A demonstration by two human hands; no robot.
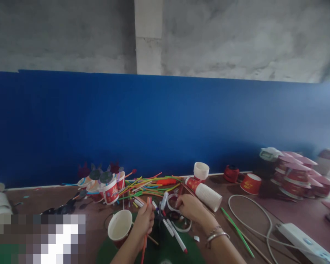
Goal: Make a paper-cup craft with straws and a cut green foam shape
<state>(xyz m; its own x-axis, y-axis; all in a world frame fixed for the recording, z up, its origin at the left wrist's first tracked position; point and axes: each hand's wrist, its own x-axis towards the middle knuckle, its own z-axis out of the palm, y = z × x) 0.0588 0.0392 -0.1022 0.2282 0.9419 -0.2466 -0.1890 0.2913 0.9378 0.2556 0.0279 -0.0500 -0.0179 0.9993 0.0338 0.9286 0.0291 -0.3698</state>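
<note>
My left hand [143, 223] is closed around a thin red stick [145, 242] that points down toward me, just right of a paper cup [120, 226] lying on its side with its white inside showing. My right hand [191, 208], with bracelets on the wrist, reaches into the clutter with its fingers curled on a white ring of tape [172, 202]. Several marker pens [176, 237] lie between the two hands. Behind them spreads a heap of coloured sticks [147, 186].
A lying stack of red-and-white paper cups [205, 193] and one upright cup [201, 171] sit past my right hand. More cups [250, 183], stacked lids [297, 176], a white cable [253, 218] and a power strip [305, 242] lie right. Decorated cups [110, 187] stand left before a blue wall.
</note>
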